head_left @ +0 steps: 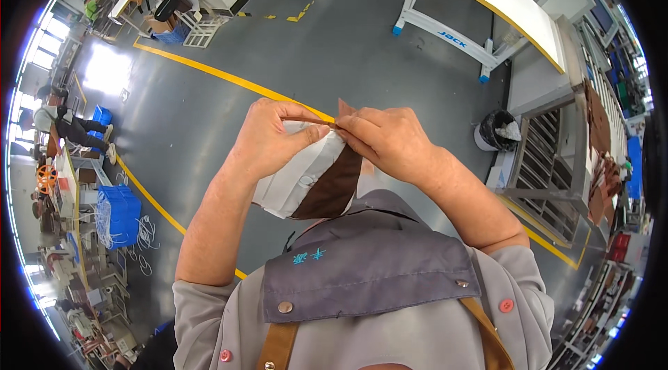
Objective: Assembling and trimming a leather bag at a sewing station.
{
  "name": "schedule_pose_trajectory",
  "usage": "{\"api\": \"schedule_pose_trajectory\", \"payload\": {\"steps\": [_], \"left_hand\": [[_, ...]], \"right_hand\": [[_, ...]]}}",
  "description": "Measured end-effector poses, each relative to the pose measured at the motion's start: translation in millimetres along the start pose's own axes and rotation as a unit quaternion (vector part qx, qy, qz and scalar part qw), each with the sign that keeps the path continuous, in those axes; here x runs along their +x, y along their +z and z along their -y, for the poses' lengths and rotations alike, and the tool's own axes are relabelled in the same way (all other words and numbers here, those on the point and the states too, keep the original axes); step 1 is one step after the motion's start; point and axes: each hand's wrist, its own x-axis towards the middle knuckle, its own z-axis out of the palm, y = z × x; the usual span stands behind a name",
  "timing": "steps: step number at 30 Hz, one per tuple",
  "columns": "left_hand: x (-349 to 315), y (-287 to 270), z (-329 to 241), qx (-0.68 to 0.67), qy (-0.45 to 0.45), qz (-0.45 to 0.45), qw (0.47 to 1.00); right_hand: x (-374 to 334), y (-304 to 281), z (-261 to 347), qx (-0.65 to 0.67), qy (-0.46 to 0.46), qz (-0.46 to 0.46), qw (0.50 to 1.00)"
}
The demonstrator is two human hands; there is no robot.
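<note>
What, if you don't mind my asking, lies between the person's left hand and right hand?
In the head view, a thin brown strip spans the gap between the left hand and the right hand.

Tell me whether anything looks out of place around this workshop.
Yes: loops of white cord lie loose on the floor at the left, beside the blue crate. They look untidy because they sprawl there instead of being gathered up.

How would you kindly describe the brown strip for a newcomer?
Find the grey apron, then look up to the left hand and right hand. Held between them is the brown strip, far narrower than the white-and-brown piece below.
</note>
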Motion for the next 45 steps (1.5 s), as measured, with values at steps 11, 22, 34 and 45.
{"api": "schedule_pose_trajectory", "payload": {"steps": [11, 22, 34, 45], "left_hand": [[204, -88, 0, 0.043, -0.074, -0.019, 0.996], [372, -168, -2, -0.025, -0.108, -0.013, 0.994], [580, -278, 32, -0.031, 0.017, 0.084, 0.996], [696, -329, 5, -0.055, -0.023, 0.127, 0.99]], "right_hand": [[149, 37, -185, -0.025, -0.131, -0.052, 0.99], [283, 52, -328, 0.33, 0.17, 0.038, 0.928], [427, 75, -448, 0.029, 0.019, -0.018, 0.999], [501, 72, -543, 0.354, 0.249, 0.003, 0.902]]}}
